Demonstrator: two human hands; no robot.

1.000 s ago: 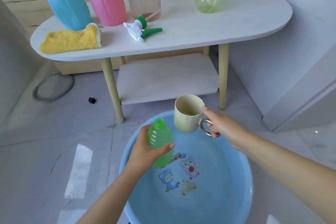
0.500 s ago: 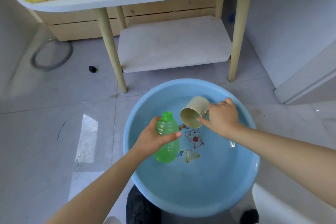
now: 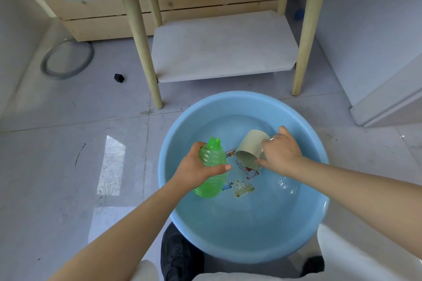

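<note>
green bottle (image 3: 211, 166) gripped in left hand (image 3: 196, 167), tipped mug (image 3: 250, 151) in right hand (image 3: 282, 155)

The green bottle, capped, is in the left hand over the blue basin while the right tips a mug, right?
No: the head view shows the green bottle uncapped, neck open. The left hand holds it over the blue basin while the right hand tips the mug.

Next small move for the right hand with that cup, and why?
Probably sweep the beige cup lower through the water to fill it. The right hand grips it tipped, mouth down at the surface in the blue basin. The left hand holds the green bottle uncapped beside it, seemingly waiting to be filled.
</note>
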